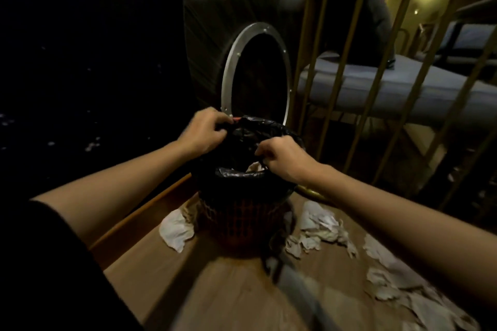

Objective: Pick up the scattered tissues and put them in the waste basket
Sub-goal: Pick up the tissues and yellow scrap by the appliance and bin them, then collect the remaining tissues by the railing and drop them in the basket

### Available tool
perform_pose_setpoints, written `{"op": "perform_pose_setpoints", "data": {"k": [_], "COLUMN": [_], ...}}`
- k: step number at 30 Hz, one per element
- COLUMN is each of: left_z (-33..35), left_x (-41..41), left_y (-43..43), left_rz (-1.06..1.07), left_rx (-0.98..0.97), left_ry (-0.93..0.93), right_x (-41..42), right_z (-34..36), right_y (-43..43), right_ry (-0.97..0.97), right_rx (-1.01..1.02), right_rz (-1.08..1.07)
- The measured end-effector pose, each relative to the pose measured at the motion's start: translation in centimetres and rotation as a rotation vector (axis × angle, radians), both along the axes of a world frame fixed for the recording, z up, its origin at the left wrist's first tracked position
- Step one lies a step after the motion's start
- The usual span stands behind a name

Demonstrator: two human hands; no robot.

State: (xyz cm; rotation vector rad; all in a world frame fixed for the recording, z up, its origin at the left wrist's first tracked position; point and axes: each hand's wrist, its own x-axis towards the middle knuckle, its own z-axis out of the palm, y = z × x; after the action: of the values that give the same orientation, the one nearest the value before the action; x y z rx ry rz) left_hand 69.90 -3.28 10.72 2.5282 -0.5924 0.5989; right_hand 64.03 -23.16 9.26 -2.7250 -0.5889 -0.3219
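**Both hands on the bin liner, tissues all over the floor**

Head view: the waste basket (242,220) stands on the wooden floor (228,290). It's dark reddish mesh w/ a black liner bag (269,129) bunched up above its rim. The left hand (204,133) has its fingers curled round the liner's far-left edge. The right hand (279,158) pinches the near-right edge btw thumb & curled fingers. Neither holds a tissue. Looks like the bag mouth is being pulled open or straightened, i.e. prep before the picking. One white tissue scrap (254,168) shows inside, just under the right hand.

Where the tissues are: one crumpled sheet (176,231) lies touching or just beside the basket's left foot (can't tell which). A crumpled heap (320,228) sits just right of the basket. More scattered tissues (390,277) trail off toward bottom right, under the right forearm. Most of the job not done, I'd judge.

Handling: tissues prob. v. light & soft, no stiffness. They'll squash in a fist, so grab from the top w/ all fingers & scoop several at once. Thin ones may tear if dragged on the wood, so lift, don't slide. Liner looks like thin, slippery, floppy film. Hold it at the edge, or it may sag over the opening & block the drop. Basket prob. light too, and could tip if the bag is yanked.

Bkgd: a brass-coloured railing (336,75) on the right, a round metal-rimmed opening (255,70) behind the basket, a mattress (403,83) beyond the rails. Left side too dark to read.
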Motion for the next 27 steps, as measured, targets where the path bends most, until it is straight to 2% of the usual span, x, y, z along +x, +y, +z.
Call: {"op": "perform_pose_setpoints", "data": {"k": [3, 5, 6, 7, 9, 11, 13, 15, 17, 20, 23, 27], "left_z": [-2.9, -6.9, -9.5, -12.1, -17.4, -21.5, -24.3, -26.0, -27.1, -28.2, -28.6, -29.2], "left_x": [1.1, 1.7, 2.0, 2.2, 2.8, 3.7, 4.6, 5.6, 6.2, 7.4, 8.1, 7.2], "left_y": [4.3, 7.3, 8.7, 10.0, 12.2, 13.6, 14.1, 14.1, 13.6, 12.4, 11.3, 11.5], "left_rz": [0.141, 0.280, 0.329, 0.341, 0.262, 0.136, 0.066, 0.030, -0.009, -0.090, -0.158, -0.194], "left_rx": [-0.272, -0.439, -0.466, -0.410, -0.060, 0.305, 0.457, 0.474, 0.452, 0.511, 0.562, 0.362], "left_ry": [-0.225, -0.212, -0.149, -0.054, 0.210, 0.470, 0.632, 0.702, 0.723, 0.674, 0.514, 0.431], "right_x": [-2.1, -3.6, -4.3, -4.5, -4.1, -2.2, 0.0, 1.5, 1.4, -0.1, -0.6, -0.9], "right_z": [-0.1, -1.3, -2.5, -4.4, -9.4, -15.0, -20.1, -23.9, -26.9, -30.3, -31.6, -32.1], "right_y": [3.8, 7.3, 9.1, 10.8, 14.0, 16.6, 18.3, 19.2, 19.6, 19.2, 18.1, 17.6], "right_ry": [-0.217, -0.250, -0.236, -0.200, -0.049, 0.173, 0.397, 0.532, 0.580, 0.452, 0.373, 0.329], "right_rx": [-0.055, -0.018, 0.013, 0.038, 0.031, -0.007, -0.055, -0.075, -0.083, -0.161, -0.127, -0.062], "right_rz": [0.140, 0.222, 0.265, 0.298, 0.303, 0.194, 0.035, -0.112, -0.221, -0.263, -0.237, -0.194]}}
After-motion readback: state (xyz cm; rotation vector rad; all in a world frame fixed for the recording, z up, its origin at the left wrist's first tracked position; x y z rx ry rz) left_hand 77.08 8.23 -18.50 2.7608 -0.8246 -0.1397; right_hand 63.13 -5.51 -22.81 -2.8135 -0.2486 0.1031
